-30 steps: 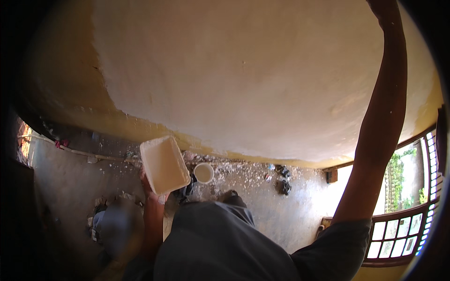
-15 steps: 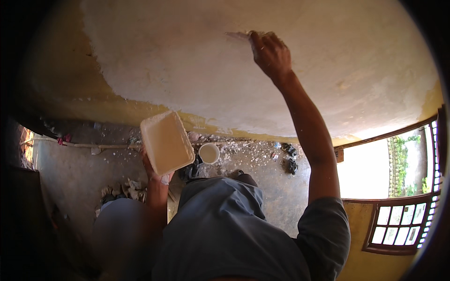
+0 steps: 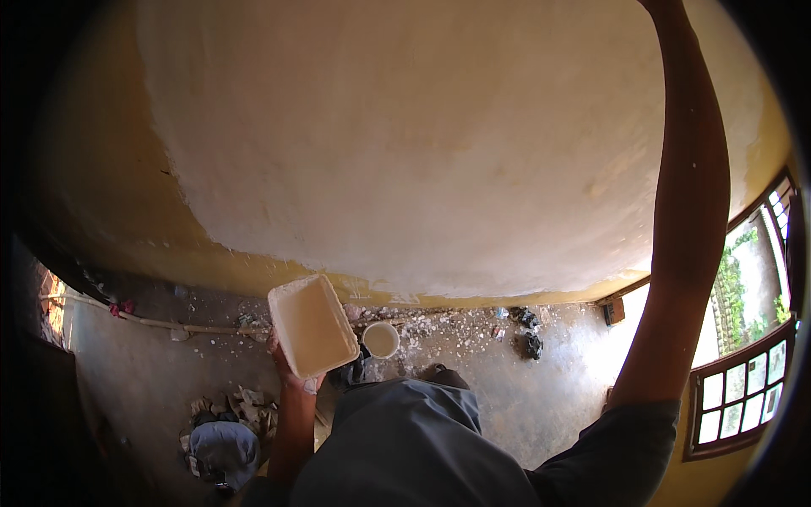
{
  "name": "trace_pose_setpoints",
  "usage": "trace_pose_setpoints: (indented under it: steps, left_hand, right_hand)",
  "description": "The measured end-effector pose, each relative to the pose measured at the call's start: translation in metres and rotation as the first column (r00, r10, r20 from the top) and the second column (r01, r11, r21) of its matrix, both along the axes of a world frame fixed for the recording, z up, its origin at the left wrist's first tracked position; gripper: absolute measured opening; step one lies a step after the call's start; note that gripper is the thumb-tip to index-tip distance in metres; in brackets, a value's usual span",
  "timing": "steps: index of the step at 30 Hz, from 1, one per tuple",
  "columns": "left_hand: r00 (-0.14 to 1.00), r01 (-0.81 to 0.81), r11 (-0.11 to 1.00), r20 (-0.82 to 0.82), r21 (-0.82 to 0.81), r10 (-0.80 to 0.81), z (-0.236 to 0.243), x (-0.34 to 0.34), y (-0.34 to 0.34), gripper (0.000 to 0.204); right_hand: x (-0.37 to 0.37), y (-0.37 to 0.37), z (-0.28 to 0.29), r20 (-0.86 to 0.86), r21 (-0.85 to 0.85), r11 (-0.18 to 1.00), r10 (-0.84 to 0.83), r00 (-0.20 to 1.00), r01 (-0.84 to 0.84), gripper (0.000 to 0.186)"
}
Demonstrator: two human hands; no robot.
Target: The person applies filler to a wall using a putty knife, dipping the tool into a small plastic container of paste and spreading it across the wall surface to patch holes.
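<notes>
Since half a second earlier, the right arm [image 3: 694, 182] had swung from the middle of the wall [image 3: 405, 152] to the upper right; the right hand lay beyond the top edge, its grip impossible to tell. The left hand [image 3: 293, 374] gripped the tray [image 3: 337, 313] above the floor [image 3: 524, 406], the bucket [image 3: 381, 326] beyond its right side.

Your right arm [image 3: 693, 169] has straightened out toward half past one, and your right hand and its thin tool have left view; the tray [image 3: 312, 326] shows lower, from nine to eight o'clock.
</notes>
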State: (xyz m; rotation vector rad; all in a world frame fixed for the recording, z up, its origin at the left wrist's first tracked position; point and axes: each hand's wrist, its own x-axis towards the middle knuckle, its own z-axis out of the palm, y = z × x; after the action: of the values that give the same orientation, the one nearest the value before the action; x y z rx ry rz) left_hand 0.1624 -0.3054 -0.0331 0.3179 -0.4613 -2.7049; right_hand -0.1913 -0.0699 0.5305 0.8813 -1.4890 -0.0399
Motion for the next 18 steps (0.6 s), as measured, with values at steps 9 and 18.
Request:
trace_pose_setpoints:
  steps: [9,18]
  left_hand:
    - [0.997,0.058,0.998,-0.042,-0.037,-0.059,0.008,-0.006,-0.002,0.051]
    - [0.992,0.071,0.997,0.099,0.037,-0.075,-0.001,0.002,-0.003,0.049]
  right_hand:
    - [0.065,-0.115,-0.294,0.593,0.549,0.826,-0.275,0.757,-0.129,0.024]
    - [0.042,-0.087,-0.079,0.508,0.152,0.979,-0.193,0.839,0.133,0.038]
